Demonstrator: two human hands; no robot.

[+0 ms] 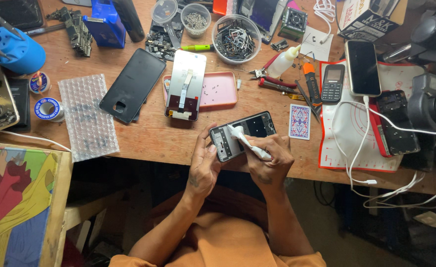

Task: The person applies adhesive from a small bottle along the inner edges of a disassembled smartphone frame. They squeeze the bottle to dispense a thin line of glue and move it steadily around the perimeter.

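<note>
Beyond the grip, a pink tray and black phone cover; right, a playing card, keypad phone.

Left hand curled, fingers pinching, right hand closed in a tight grip, forearms angled inward

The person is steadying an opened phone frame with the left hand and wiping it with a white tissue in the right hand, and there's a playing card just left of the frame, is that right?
Not quite. In the head view the playing card lies to the right of the opened phone frame, not the left. The rest stands: the left hand steadies the frame and the right hand wipes it with a twisted white tissue.
</note>
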